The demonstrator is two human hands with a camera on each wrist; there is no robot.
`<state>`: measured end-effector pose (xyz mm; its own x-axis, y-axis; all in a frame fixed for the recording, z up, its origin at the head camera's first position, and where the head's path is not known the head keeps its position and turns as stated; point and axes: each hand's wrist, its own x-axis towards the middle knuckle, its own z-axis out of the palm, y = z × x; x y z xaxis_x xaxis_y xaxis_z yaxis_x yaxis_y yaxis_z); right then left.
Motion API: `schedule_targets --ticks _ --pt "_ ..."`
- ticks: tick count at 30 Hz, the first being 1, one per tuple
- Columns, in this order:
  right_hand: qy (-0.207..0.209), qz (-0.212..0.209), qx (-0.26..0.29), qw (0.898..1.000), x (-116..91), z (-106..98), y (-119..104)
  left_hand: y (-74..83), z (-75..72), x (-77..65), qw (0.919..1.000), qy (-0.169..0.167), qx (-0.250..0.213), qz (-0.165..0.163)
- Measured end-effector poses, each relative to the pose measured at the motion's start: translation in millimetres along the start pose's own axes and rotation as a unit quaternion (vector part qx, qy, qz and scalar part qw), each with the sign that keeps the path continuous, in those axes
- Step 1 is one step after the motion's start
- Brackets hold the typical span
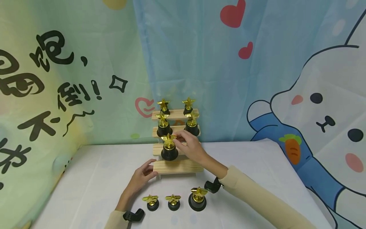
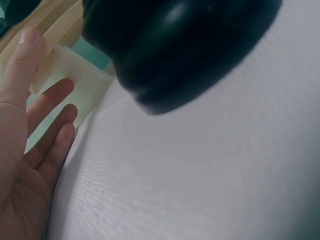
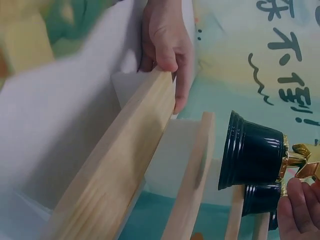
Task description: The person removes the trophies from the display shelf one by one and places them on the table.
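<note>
My right hand [image 1: 188,144] pinches the gold star top of a trophy [image 1: 169,154] with a round black base. In the head view this trophy overlaps the second-lowest step of a wooden stepped stand [image 1: 178,167]. Seen from the right wrist, the black base [image 3: 255,155] points away from the fingers. At the stand's left end, my left hand [image 1: 144,173] holds the lowest step, thumb at its front edge and a finger at its back edge. The other left fingers [image 2: 52,97] lie beside the pale translucent side support [image 2: 90,70].
Two star trophies stand on the top step [image 1: 175,114], and two more on the step below. On the white table [image 1: 243,187] in front are two small trophies [image 1: 152,205] and one larger trophy [image 1: 197,202]. A printed curtain [image 1: 183,47] hangs behind.
</note>
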<state>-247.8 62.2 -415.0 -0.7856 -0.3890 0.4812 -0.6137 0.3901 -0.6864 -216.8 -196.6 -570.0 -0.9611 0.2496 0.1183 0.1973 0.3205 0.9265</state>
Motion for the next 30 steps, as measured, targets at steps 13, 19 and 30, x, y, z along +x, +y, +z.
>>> schedule_targets --ticks 13,19,30 --pt "-0.007 0.001 0.007 1.000 -22.1 -18.7 -20.3 -0.3 0.5 1.6 0.9999 0.004 -0.004 0.016" --pt "-0.007 -0.020 0.009 1.000 -33.5 -29.6 -27.2 1.6 0.2 2.1 1.0000 0.004 -0.001 0.004" --pt "-0.019 -0.030 0.015 0.999 -59.0 -46.4 -39.2 1.8 0.4 0.6 0.9999 0.007 0.009 -0.008"
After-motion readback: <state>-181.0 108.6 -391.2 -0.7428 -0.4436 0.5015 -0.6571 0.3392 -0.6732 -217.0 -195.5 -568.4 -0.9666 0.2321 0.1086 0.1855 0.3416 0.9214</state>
